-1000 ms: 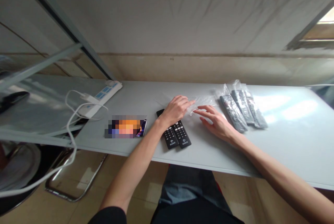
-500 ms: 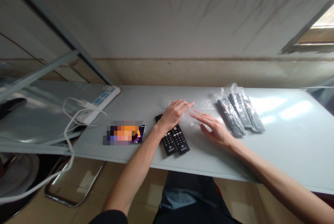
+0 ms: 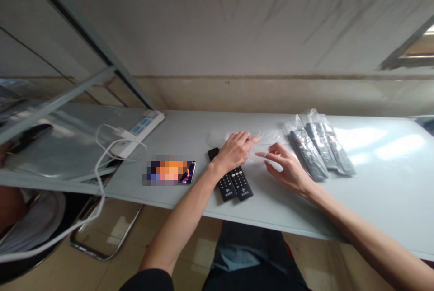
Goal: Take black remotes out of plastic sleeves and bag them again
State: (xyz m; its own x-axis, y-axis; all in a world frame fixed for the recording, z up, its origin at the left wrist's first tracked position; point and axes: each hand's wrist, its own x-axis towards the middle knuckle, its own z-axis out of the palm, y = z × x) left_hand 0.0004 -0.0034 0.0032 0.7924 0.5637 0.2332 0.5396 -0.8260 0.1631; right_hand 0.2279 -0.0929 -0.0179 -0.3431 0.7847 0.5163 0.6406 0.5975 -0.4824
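Two black remote controls (image 3: 242,185) lie side by side on the table (image 3: 373,205), their upper parts partly covered by my left hand (image 3: 236,150). That hand is bent down over clear plastic bags (image 3: 271,135), fingers pressed together and closed at a bag's edge; its thumb is hidden. To its right, my right hand (image 3: 286,164) is open, index finger stretched towards the left hand and thumb apart, with no object visible in it. Several dark remotes in clear bags (image 3: 310,155) lie just beyond my right hand.
A phone (image 3: 188,172) with a lit screen, partly pixelated, lies left of the remotes. Behind it are a white power strip (image 3: 139,133) and a looping white cable (image 3: 98,164). A metal frame (image 3: 132,87) rises at the left, where part of another person shows.
The view has shifted slightly, so the table items appear further right. My right hand's fingers have curled more, with the index finger extended. My left hand stays over the plastic bags.
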